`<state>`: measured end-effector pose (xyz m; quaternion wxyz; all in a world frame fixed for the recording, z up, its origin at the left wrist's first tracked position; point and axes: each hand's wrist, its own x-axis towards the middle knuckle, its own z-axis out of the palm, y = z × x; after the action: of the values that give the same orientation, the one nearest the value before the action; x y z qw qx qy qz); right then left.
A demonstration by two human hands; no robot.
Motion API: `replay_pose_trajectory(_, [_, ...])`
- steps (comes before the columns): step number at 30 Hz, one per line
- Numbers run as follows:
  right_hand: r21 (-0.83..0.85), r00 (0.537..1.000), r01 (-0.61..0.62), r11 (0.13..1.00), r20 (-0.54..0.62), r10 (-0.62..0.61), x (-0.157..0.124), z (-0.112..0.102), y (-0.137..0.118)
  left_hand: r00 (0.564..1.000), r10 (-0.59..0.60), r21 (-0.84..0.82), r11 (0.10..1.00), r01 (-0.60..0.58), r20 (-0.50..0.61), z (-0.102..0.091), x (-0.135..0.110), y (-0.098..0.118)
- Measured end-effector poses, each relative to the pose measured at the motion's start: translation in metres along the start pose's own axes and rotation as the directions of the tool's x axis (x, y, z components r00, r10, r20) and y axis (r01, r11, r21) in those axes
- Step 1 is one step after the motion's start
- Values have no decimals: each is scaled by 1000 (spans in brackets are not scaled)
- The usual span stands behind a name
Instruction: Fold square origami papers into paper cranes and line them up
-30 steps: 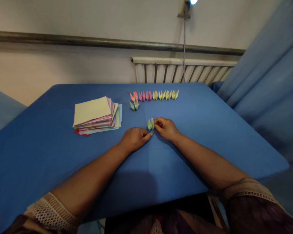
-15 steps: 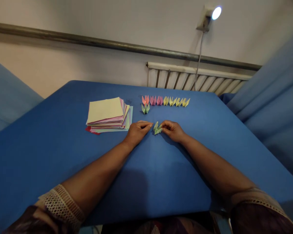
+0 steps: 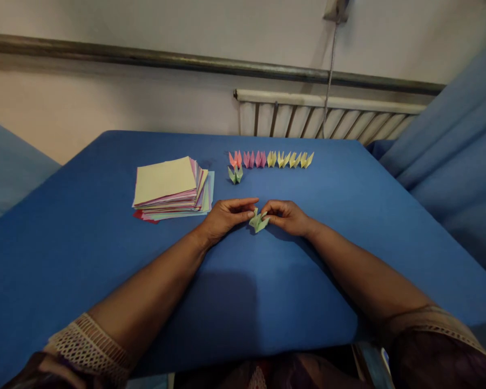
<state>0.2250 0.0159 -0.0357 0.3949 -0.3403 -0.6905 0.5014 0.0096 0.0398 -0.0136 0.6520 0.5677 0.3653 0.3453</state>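
A pale green origami crane [image 3: 258,223] is held low over the blue table, in front of me. My right hand [image 3: 287,217] pinches its right side between thumb and fingers. On the crane's left, my left hand [image 3: 229,216] has its thumb at the paper's edge and its index finger stretched out above, apart from the thumb. Another green crane [image 3: 235,174] stands farther back. Behind that one runs a row of small folded cranes, with an orange-pink crane [image 3: 235,159], pink cranes [image 3: 255,159] and several yellow cranes [image 3: 283,159].
A thick, uneven stack of coloured paper [image 3: 166,183], pale yellow on top, lies left of my hands. The blue table [image 3: 308,302] reaches back to a wall with a radiator [image 3: 291,100] and a pipe [image 3: 186,62]. A blue curtain [image 3: 461,129] hangs at the right.
My left index finger has lifted away from the thumb, and the left hand has come up to the crane. The crane has turned slightly in my right hand. The view has tilted down.
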Motion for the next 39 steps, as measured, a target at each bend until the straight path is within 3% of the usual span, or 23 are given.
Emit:
replay_pose_trajectory(6, [57, 999, -35, 998, 3, 35, 0, 4, 1, 999, -30, -83, 996, 34, 46, 2, -2, 2])
replay_pose_trajectory(12, [78, 999, -42, 996, -26, 44, 0, 7, -1, 996, 7, -11, 1000, -8, -87, 2, -1, 5])
replay_pose_trajectory(15, [16, 997, -40, 999, -64, 40, 0, 6, -1, 989, 33, 0, 999, -33, -145, 3, 0, 5])
replay_pose_trajectory(18, [-124, 993, -40, 992, -112, 26, 1, 5, 0, 991, 18, 9, 1000, -16, -134, 3, 2, 3])
replay_pose_trajectory(24, [-321, 969, -76, 944, -246, -6, 5, 1, 10, 963, 131, 187, 978, -88, -235, 0, 8, -6])
replay_pose_trajectory(31, [-471, 946, -122, 874, -321, -40, 35, -16, 18, 912, 322, 493, 855, -164, -254, -1, 30, -13])
replay_pose_trajectory(35, [-471, 945, -174, 865, -327, 12, 58, -23, 22, 907, 336, 542, 826, -154, -255, -5, 49, -11])
replay_pose_trajectory(39, [-466, 940, -169, 868, -342, 0, 62, -18, 26, 909, 332, 560, 816, -144, -251, -11, 61, -13])
